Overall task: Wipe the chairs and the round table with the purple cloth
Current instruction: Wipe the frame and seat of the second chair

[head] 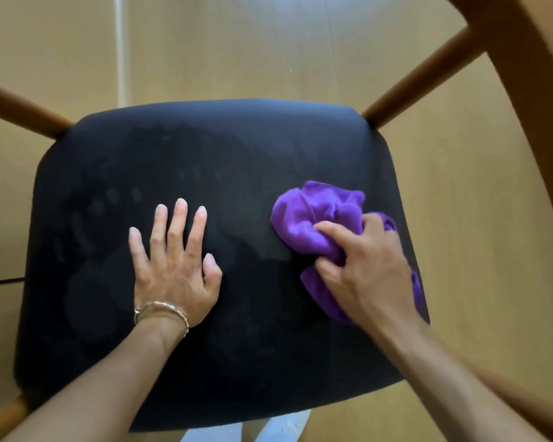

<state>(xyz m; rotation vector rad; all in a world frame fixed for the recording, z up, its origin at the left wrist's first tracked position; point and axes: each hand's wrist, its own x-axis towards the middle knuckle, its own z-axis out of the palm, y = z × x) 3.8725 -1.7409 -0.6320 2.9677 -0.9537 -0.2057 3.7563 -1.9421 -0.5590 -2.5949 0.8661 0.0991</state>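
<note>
Chair seat (237,154) — black upholstered cushion, faint smudges and finger marks on its surface, set in a wooden frame (422,74) over a tan floor (221,43).

Purple cloth (307,215) — bunched, lying on the right side of the seat near its edge.

Right hand (361,269) — fingers curled into the cloth, gripping it against the cushion.

Left hand (173,260) — flat on the seat, fingers spread and straight, holding nothing; metal bangle (160,311) at the wrist.

No containers or writing visible.
</note>
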